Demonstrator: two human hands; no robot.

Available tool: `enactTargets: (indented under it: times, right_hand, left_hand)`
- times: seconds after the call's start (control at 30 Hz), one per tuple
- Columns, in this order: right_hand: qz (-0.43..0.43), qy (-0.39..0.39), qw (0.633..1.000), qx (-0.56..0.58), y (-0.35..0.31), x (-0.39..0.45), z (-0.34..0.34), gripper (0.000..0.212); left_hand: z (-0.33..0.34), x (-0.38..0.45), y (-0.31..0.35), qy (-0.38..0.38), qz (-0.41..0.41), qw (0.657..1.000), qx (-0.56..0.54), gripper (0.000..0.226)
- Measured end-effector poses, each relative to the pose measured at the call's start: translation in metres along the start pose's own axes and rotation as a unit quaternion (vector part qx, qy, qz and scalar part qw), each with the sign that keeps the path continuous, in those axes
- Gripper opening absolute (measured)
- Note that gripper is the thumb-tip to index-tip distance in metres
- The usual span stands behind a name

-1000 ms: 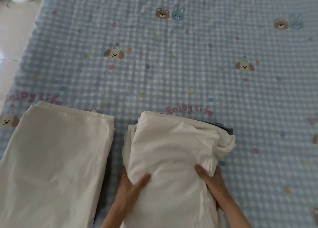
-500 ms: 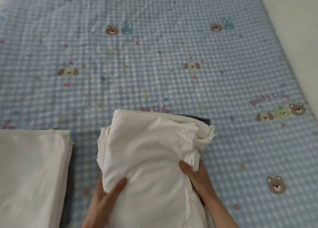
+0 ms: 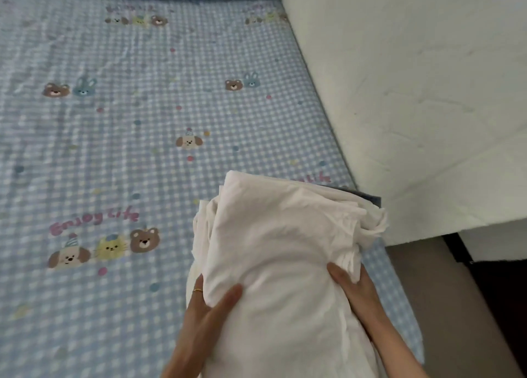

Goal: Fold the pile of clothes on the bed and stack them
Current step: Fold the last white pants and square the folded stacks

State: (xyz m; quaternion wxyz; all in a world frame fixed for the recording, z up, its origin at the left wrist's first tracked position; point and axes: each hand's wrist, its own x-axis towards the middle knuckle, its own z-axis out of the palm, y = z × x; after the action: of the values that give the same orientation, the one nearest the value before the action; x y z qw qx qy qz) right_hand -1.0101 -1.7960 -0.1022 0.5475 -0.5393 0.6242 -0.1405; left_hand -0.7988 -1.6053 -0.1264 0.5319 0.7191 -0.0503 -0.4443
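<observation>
- Blue-and-white checked bed sheet printed with bears, rabbits and puppies point(image 3: 148, 138) covers the bed, and a pale plastered wall point(image 3: 413, 92) runs along its far right side.
- Between both hands sits a bulky white folded cotton bundle of clothes point(image 3: 282, 252), its near end towards the person and its far end over the bed's right edge; I cannot tell whether it rests on the sheet or is lifted clear.
- A dark blue fabric edge point(image 3: 368, 196) peeps out beyond the bundle's far right corner, well past the fingertips.
- The left hand point(image 3: 205, 317) grips the bundle's left flank, thumb lying on top, fingers tucked out of sight beneath; a thin ring shows on one finger.
- The right hand point(image 3: 356, 292) holds the right flank likewise, thumb over the cloth, fingers curled under loose layers.
- Handling, as I judge it: soft, light, floppy and not fragile. Layers near the right fingers look ruffled and could slip apart, so supporting from below at both flanks, palms pressing inward, seems soundest.
- Compared with half a second ago, the second white folded garment that lay left of the left hand is out of view, the wall and pillows now show, and both grips look unchanged.
</observation>
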Motion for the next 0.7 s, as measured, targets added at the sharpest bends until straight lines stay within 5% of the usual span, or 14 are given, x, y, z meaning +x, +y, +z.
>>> enactTargets:
  times: [0.3, 0.47, 0.7]
  right_hand:
    - [-0.015, 0.007, 1.0, -0.013, -0.018, 0.07, -0.127, 0.042]
    - [0.001, -0.033, 0.999, -0.031, 0.009, 0.112, -0.117, 0.066]
    - [0.055, -0.081, 0.992, -0.084, 0.079, 0.165, -0.066, 0.089]
  left_hand:
    - [0.14, 0.005, 0.005, -0.018, -0.021, 0.999, -0.025, 0.073]
    - [0.153, 0.027, -0.024, 0.013, -0.061, 0.998, -0.007, 0.091]
    - [0.147, 0.067, -0.07, 0.054, -0.101, 0.993, 0.017, 0.083]
